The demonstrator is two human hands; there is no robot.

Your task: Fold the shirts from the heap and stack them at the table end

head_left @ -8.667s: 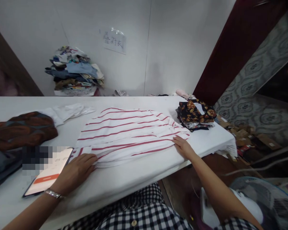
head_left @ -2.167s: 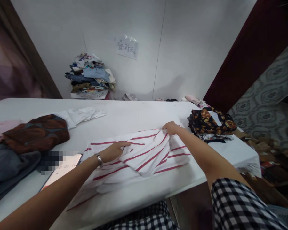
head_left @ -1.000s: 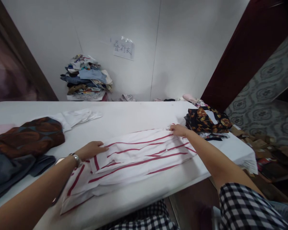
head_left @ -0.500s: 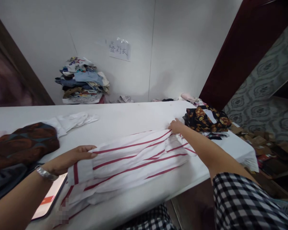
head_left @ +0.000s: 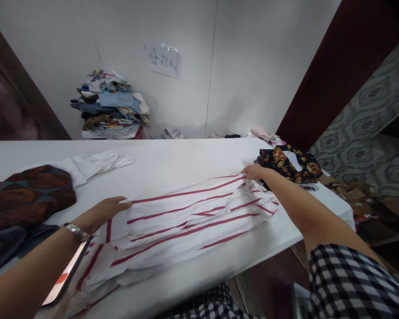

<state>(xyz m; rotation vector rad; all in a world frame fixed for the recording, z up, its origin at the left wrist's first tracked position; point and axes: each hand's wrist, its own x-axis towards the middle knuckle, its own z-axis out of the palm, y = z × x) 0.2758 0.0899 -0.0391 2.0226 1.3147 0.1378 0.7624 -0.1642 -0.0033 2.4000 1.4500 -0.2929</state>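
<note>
A white shirt with red stripes [head_left: 186,221] lies stretched lengthwise along the front of the white table [head_left: 179,159]. At its left end, my left hand [head_left: 108,212] pinches the far edge of the cloth between thumb and fingers. My right hand [head_left: 255,172] grips the far edge at the other end, where the fabric bunches up. The fingertips of both hands are partly hidden by cloth. Under my left forearm a phone or tablet with a lit screen [head_left: 64,279] shows in part, with the shirt's left end over its edge.
A folded black floral garment [head_left: 286,164] lies right of my right hand. Brown patterned clothing [head_left: 33,195] and white garments [head_left: 96,166] are at the left. Behind the table rises a clothes pile [head_left: 111,106]; a paper sign [head_left: 165,62] hangs on the wall. Cardboard boxes [head_left: 359,197] sit at right.
My right hand has moved slightly right with its end of the shirt, and my left hand slightly left. The striped cloth now looks straighter along its far edge.
</note>
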